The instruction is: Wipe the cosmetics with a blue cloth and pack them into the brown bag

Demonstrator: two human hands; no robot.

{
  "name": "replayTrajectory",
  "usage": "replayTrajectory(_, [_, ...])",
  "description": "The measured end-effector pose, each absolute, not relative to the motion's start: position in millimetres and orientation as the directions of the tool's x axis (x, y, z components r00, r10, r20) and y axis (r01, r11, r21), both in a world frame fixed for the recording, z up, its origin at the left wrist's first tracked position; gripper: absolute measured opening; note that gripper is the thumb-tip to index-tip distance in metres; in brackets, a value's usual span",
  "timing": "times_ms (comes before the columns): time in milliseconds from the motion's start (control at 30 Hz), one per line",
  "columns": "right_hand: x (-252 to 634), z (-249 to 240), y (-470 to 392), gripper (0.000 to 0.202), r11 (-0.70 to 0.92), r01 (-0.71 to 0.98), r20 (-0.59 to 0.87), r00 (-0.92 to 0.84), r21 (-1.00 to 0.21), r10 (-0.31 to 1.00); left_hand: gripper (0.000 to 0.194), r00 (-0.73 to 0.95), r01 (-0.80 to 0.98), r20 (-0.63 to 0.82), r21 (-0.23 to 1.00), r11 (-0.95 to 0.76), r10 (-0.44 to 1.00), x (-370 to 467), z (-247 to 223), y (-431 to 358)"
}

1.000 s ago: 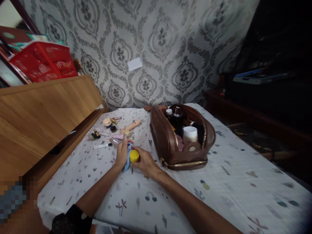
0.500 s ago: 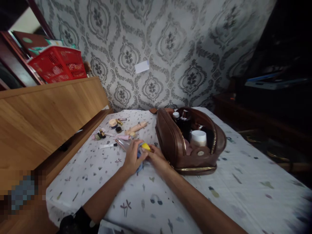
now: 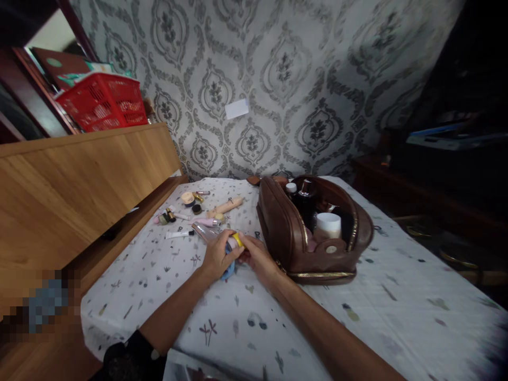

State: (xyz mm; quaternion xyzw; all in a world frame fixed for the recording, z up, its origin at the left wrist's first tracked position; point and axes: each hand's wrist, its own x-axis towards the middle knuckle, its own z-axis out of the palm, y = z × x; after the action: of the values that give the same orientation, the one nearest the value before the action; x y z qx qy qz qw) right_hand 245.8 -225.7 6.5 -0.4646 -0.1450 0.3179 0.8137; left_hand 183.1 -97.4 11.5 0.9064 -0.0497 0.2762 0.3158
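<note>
My left hand (image 3: 214,258) is closed around a small pale container with a yellow cap (image 3: 238,239); a blue cloth (image 3: 228,272) hangs from beneath the fingers. On the cap's right side, my right hand (image 3: 257,256) has its fingers closed against the cap and container. Most of the container is hidden by both hands. Just beyond the left hand lies a clear pinkish tube (image 3: 203,231). To the right stands an unzipped brown leather toiletry bag (image 3: 278,233), holding a white-lidded jar (image 3: 329,225) and a dark bottle (image 3: 306,197).
Several cosmetics lie at the back left, among them a beige tube (image 3: 226,206), a round jar (image 3: 188,199) and a white tube (image 3: 179,234). A wooden headboard (image 3: 95,180) borders the left side, with a red basket (image 3: 107,103) above it. The patterned wall closes off the back.
The view has shifted slightly, so things sit a little further right. My right fingers have moved over the side of the yellow cap, and the cap has tilted. More blue cloth shows below.
</note>
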Motion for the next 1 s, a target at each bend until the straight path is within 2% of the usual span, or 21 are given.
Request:
replayTrajectory(233, [246.2, 4.1, -225.2, 0.054, 0.294, -0.333, -0.061, 0.747, -0.896, 0.661, 0.038, 0.851, -0.299, 0.512, 0.66, -0.689, 0.12, 182.0, 14.4, -97.9])
replayTrajectory(433, [245.0, 2.9, -224.1, 0.052, 0.31, -0.349, -0.044, 0.723, -0.884, 0.689, 0.051, 0.851, -0.286, 0.481, 0.76, -0.583, 0.21, 186.1, 15.0, -94.2])
replayTrajectory(733, [247.1, 0.1, -223.1, 0.055, 0.346, -0.327, -0.008, 0.736, -0.879, 0.677, 0.061, 0.822, -0.228, 0.454, 0.816, -0.531, 0.345, 190.7, 14.7, -86.3])
replayTrajectory(1000, [244.8, 7.4, -226.7, 0.052, 0.384, -0.165, 0.105, 0.799, -0.908, 0.592, 0.056, 0.868, -0.212, 0.405, 0.826, -0.522, 0.287, 188.5, 16.6, -86.7])
